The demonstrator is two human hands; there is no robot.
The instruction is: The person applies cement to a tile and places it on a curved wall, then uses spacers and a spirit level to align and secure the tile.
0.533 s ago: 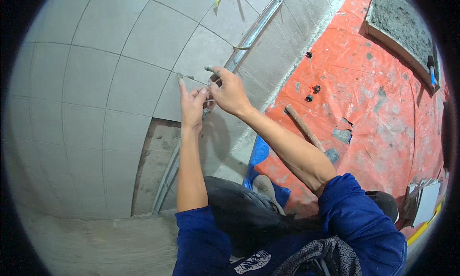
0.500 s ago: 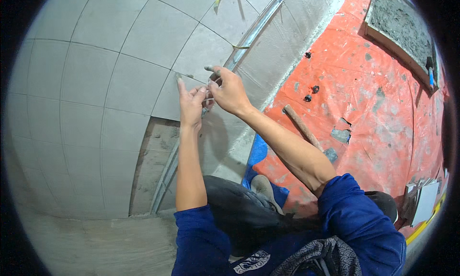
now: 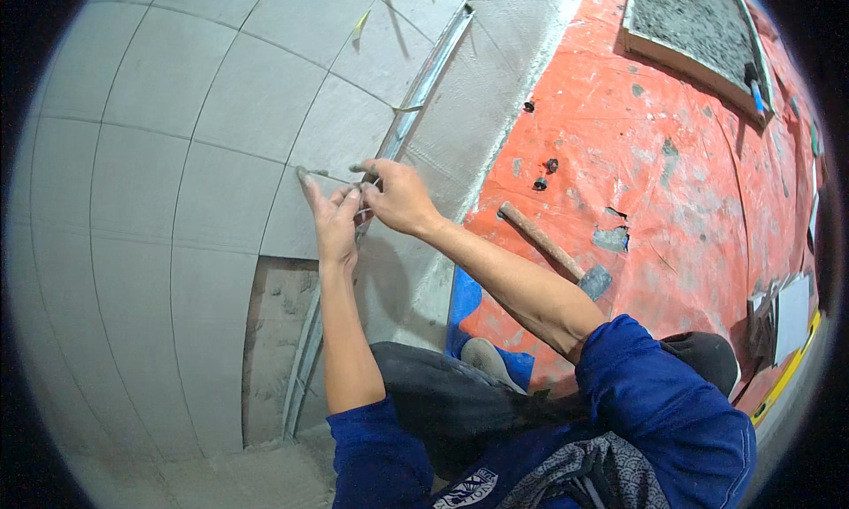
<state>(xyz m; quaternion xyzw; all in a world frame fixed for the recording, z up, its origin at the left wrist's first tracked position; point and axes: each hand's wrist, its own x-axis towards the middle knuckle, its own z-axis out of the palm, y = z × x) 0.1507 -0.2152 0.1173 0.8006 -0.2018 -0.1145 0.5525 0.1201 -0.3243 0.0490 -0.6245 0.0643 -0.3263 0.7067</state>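
My left hand (image 3: 336, 229) and my right hand (image 3: 401, 199) meet at the edge of a grey wall tile (image 3: 331, 131), beside a metal rail (image 3: 431, 76). The left index finger stretches up along a tile joint while its thumb and other fingers bunch together against the right fingertips. On the right, the index finger points over the tile and the thumb curls in to the others. Something thin and pale shows between the fingertips, too small and covered to name. A thin yellowish strip (image 3: 408, 110) sticks out of the joint above.
More yellow strips (image 3: 361, 24) stand farther up. Below my hands is an untiled gap (image 3: 279, 328) with a metal rail. At right, a hammer (image 3: 541, 240) lies on orange sheeting (image 3: 681, 204); a tray of grey mortar (image 3: 699, 91) and stacked tiles (image 3: 790, 319) lie beyond.
The whole view has shifted slightly, moving the upper scene left and down in the picture. Both hands stay at the same tile edge, their fingers nearly unchanged.
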